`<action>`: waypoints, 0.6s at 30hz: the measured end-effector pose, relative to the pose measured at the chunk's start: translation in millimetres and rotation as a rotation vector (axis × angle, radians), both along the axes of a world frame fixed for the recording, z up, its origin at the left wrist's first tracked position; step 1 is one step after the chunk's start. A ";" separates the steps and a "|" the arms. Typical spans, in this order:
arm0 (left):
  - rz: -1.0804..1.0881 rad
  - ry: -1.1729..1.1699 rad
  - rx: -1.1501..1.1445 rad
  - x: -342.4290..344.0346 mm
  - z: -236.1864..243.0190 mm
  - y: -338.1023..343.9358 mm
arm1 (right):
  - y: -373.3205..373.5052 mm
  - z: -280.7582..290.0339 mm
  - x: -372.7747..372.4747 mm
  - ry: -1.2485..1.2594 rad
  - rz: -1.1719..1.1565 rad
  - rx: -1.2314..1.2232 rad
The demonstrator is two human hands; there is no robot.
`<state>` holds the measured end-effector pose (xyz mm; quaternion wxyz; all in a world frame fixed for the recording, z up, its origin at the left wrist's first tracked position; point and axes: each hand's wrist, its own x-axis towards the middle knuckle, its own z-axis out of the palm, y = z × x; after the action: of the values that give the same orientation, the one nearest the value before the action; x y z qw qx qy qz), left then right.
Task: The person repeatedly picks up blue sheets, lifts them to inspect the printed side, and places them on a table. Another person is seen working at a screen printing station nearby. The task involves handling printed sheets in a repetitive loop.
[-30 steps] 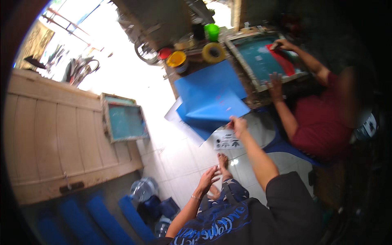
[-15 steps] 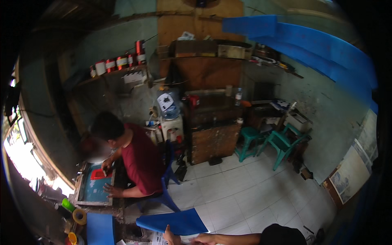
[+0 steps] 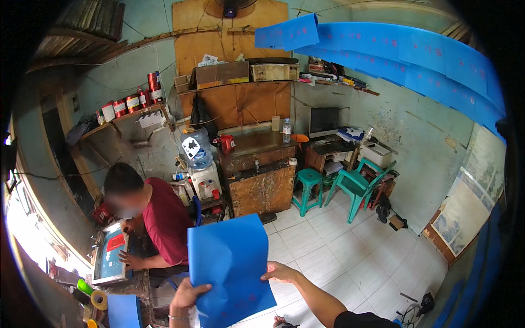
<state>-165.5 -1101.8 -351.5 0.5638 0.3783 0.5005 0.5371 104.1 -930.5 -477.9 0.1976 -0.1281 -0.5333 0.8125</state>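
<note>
The thumb of the left hand is pressed on the front of a blue sheet, near its lower left edge; the other fingers of that hand are partly hidden, but the edge is clearly pinched. By the right hand the right edge is gripped, with thumb and fingers closed on it. The sheet is thus held up between both hands, in front of the body and above the tiled floor; its surface is slightly buckled, and small red marks are seen toward its lower edge. A bracelet is worn on the left wrist, and the right upper arm is covered by a dark sleeve.

To the left, another blue sheet is laid on the worktable, beside a roll of tape and a green cup. Farther along, a framed screen is being worked on by a co-worker in a dark red shirt; a red patch is seen on its mesh.

Beyond, a water dispenser, a wooden cabinet, a green stool and a green chair are ranged along the room. High on the right, a row of blue sheets with red marks is hung.
</note>
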 end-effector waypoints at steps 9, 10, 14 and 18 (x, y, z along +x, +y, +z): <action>0.181 -0.333 -0.086 -35.9 -55.7 57.5 | 4.9 97.0 14.9 -0.183 -0.116 0.368; 0.195 -0.373 -0.088 -34.1 -66.4 70.1 | 11.4 109.2 17.5 -0.206 -0.125 0.452; 0.206 -0.445 -0.073 -29.3 -94.0 123.9 | 56.8 171.2 21.3 -0.277 -0.234 0.699; 0.352 -0.482 -0.121 -6.7 -116.5 190.2 | 151.1 263.7 31.1 -0.479 -0.199 1.122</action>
<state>-172.2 -911.7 -468.0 0.5860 0.1132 0.4412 0.6702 135.2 -779.4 -214.2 0.1847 -0.2326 -0.8944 0.3343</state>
